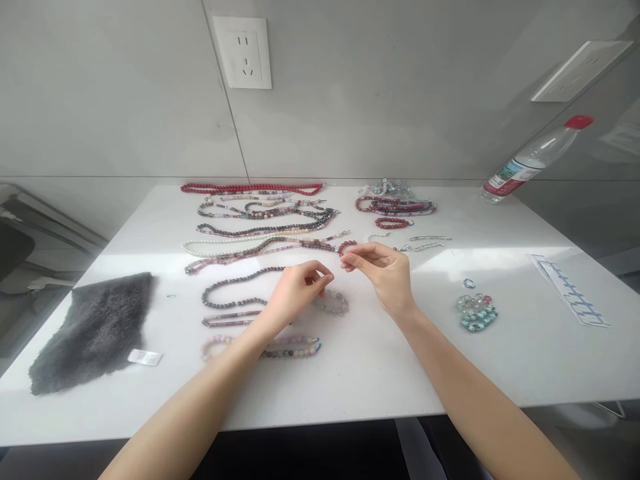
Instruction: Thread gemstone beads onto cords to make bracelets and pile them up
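Observation:
My left hand (pixel 301 285) is closed in a pinch over the middle of the white table. Right below its fingertips is a loop of pale green and pinkish beads (pixel 336 307); whether the fingers grip it I cannot tell. Facing it, my right hand (pixel 384 270) has thumb and forefinger pressed together, and anything between them is too small to make out. Just behind those fingertips lies a small dark red bead loop (pixel 347 245). To the left of my hands, a black bead strand (pixel 206 297) and a purple bead strand (pixel 227 320) lie flat.
Several bead strands, including a red one (pixel 250 188) and a white one (pixel 187 248), lie along the back. A dark fuzzy cloth (pixel 100 333) is at the left. Turquoise bead loops (pixel 479 319), a marked white card (pixel 570 291) and a bottle (pixel 530 163) are at the right.

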Tool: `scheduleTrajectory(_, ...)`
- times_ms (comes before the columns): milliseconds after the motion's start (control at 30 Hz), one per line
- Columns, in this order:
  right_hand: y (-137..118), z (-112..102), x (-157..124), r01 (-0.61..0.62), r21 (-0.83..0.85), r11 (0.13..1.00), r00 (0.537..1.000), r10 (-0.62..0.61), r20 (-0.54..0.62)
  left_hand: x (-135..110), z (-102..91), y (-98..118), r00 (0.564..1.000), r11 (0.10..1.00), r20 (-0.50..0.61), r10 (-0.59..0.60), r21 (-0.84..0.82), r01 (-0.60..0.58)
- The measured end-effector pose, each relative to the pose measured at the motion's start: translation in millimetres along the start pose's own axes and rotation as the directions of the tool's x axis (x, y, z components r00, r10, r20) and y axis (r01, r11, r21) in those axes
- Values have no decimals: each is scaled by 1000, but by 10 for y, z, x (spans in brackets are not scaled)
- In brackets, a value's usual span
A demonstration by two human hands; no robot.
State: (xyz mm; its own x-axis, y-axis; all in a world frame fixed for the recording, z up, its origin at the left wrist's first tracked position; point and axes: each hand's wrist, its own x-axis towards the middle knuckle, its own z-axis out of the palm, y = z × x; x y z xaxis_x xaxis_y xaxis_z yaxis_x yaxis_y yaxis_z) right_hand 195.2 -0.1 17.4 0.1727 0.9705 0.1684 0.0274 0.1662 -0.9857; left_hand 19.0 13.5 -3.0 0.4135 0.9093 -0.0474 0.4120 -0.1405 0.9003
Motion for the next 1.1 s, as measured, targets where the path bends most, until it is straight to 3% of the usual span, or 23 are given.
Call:
scheduleTrajectory(367,28,2,4,-21,-8,1000,1000,21,-14,18,-5,-19,998,999,54,34,13,-35)
scheduleTrajectory(500,65,-21,37,-69,-15,998,996,69,57,6,-6,-6,999,999,28,36,7,-37)
scheduleTrajectory(633,105,-25,50,-158,-134,978,979,173,111,18,-20,-20,1000,996,7,-2,-85,2)
scheduleTrajectory(767,106,-9,28,-165,-314,935,962,223,160,42,-39,-57,999,990,7,-36,-136,37)
scheduleTrajectory(1100,52,5,6,-83,-431,899,959,190,211,65,-46,-112,998,987,-44,-35,-159,28)
